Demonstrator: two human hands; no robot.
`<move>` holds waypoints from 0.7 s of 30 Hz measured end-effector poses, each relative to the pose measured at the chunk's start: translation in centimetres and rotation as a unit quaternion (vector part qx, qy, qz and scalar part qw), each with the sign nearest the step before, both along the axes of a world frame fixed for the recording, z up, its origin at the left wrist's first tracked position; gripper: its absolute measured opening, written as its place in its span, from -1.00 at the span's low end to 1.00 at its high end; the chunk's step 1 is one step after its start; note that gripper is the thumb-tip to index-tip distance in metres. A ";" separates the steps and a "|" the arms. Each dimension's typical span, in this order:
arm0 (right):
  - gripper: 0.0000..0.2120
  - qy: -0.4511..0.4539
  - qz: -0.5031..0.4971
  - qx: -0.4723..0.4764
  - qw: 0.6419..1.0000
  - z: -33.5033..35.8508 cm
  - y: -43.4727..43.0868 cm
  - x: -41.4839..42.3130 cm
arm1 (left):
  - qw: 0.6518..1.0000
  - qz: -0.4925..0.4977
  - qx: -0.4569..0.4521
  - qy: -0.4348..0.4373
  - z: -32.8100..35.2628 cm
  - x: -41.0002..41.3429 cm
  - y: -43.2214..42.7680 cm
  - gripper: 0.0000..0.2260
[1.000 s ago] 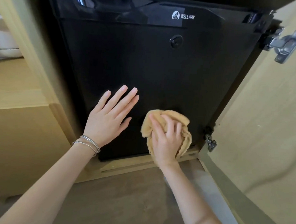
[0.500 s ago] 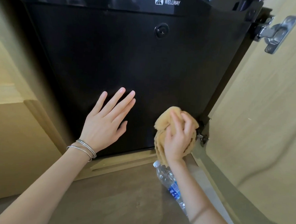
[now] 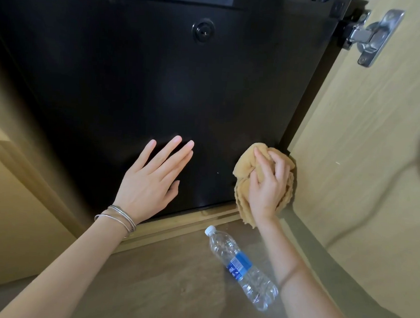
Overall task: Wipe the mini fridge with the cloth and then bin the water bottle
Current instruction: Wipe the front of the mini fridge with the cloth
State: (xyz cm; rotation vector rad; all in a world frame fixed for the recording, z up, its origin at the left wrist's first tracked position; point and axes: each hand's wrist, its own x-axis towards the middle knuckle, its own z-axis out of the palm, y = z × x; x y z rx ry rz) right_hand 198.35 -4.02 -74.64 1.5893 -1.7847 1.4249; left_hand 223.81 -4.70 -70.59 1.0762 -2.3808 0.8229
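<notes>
Right hand [image 3: 267,188] has slid the bunched cloth [image 3: 248,168] toward 3 o'clock on the mini fridge [image 3: 159,83], grip closed around it; left hand [image 3: 151,182] flat, open.

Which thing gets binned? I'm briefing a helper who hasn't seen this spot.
Start at the black mini fridge set in the wooden cabinet. On the floor before its lower right corner lies the water bottle, on its side beside the person's right forearm. It is clear plastic with a white cap and blue label.
</notes>
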 end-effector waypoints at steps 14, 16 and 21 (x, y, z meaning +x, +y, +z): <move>-0.72 -0.024 0.067 -0.072 0.995 1.6 -0.6 -1.5 | 1.000 0.007 0.000 -0.020 -0.4 -0.1 -0.3 -0.50; -0.71 -0.028 0.053 -0.068 0.996 0.8 -1.0 -0.5 | 1.000 0.007 -0.002 -0.014 -0.5 -0.4 -0.2 -0.50; -0.69 0.015 0.091 0.012 0.996 -3.5 0.2 -0.1 | 1.000 0.011 0.001 -0.015 -0.6 -0.5 -0.2 -0.49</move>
